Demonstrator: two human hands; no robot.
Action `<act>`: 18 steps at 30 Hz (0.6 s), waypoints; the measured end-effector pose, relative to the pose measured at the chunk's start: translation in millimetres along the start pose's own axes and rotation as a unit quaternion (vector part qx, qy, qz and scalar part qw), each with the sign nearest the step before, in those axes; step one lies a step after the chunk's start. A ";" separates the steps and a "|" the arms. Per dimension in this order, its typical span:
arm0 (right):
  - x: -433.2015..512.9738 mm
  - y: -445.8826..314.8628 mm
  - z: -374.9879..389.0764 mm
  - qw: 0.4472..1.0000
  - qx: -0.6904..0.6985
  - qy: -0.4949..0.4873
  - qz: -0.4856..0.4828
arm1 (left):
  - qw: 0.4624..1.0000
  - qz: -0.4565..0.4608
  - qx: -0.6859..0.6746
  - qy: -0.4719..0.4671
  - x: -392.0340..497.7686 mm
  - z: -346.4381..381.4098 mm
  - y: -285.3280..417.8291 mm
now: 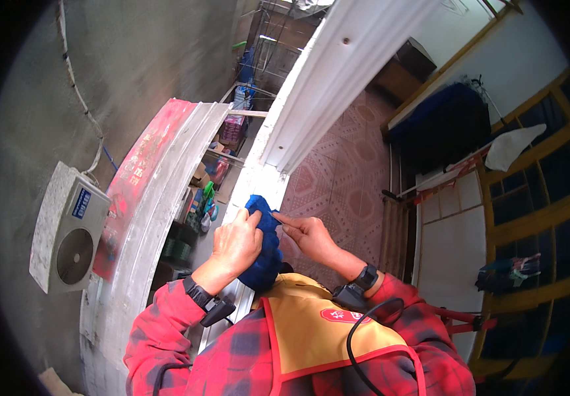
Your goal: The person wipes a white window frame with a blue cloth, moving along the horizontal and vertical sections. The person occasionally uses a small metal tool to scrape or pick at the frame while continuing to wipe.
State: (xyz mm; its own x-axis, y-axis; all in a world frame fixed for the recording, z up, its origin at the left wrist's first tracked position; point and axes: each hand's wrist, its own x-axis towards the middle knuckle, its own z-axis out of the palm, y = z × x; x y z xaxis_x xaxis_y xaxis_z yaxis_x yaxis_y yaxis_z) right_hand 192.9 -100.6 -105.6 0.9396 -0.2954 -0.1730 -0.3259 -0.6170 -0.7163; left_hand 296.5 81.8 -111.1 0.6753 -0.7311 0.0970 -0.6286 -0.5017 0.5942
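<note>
A bunched blue cloth (264,252) lies along the white window sill (265,183), right in front of my chest. My left hand (238,242) grips it from the left, with the fingers curled over its upper part. From the right, my right hand (312,240) pinches the cloth's upper right edge between thumb and finger. Whether something small is also in that pinch is too fine to tell. The cloth's lower end reaches down to my yellow apron (334,341). Both wrists carry black straps with small devices.
A white window frame (334,84) rises beyond the sill. Outside, on the left, are a metal awning (166,188), goods below it and an air-conditioner unit (69,227) on the wall. Inside, on the right, are a patterned tiled floor (344,168) and a dark-covered object (443,133).
</note>
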 end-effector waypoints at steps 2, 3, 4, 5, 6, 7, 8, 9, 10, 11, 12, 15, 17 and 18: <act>-4.2 9.8 7.9 0.984 0.174 0.030 -0.014 | 1.000 0.013 -0.009 0.021 3.9 0.2 5.5; -5.2 12.6 9.2 0.968 0.249 0.040 -0.006 | 1.000 0.016 -0.013 0.015 7.1 0.9 8.5; -4.7 13.9 8.6 0.970 0.235 0.063 -0.009 | 0.999 0.023 -0.021 0.021 10.6 2.6 12.0; -4.4 14.2 6.3 0.972 0.220 0.085 -0.013 | 0.998 0.037 -0.037 0.037 14.5 4.7 15.0; -3.7 13.1 3.0 0.976 0.190 0.105 0.005 | 0.999 0.028 -0.027 0.016 18.5 6.7 17.1; -2.0 11.1 -0.6 0.983 0.141 0.119 -0.012 | 0.999 0.025 -0.025 0.006 22.9 9.2 18.8; -1.3 8.6 -5.1 0.988 0.077 0.131 -0.006 | 0.999 0.029 -0.029 0.008 27.6 11.4 19.4; 1.0 5.8 -9.9 0.990 0.012 0.143 0.001 | 1.000 0.012 -0.009 -0.004 32.2 13.6 19.7; 7.9 1.6 -12.6 0.984 -0.067 0.166 -0.026 | 1.000 0.003 0.005 -0.005 37.2 15.4 19.4; 17.0 -3.7 -13.3 0.970 -0.146 0.186 -0.052 | 1.000 -0.007 0.017 -0.005 42.7 17.2 18.9; 26.8 -9.0 -13.3 0.950 -0.225 0.203 -0.077 | 0.999 -0.007 0.033 -0.003 49.4 16.9 16.1; 66.7 -24.3 -10.9 0.921 -0.359 0.125 -0.078 | 0.999 -0.024 0.040 0.027 69.1 18.9 11.8; 88.4 -30.1 -7.0 0.900 -0.403 0.103 -0.129 | 0.997 -0.060 0.045 -0.016 84.8 20.4 7.6; 96.8 -30.6 -6.4 0.886 -0.427 0.091 -0.154 | 0.996 -0.072 0.051 -0.027 91.1 21.2 4.4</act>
State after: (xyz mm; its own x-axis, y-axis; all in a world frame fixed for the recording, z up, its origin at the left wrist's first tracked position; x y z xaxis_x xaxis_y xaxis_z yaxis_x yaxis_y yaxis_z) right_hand 293.1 -115.0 -96.1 0.9908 -0.0810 0.1088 -0.0895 -0.9930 0.0766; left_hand 347.1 3.2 -116.5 0.7407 -0.6713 -0.0278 -0.5654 -0.6450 0.5141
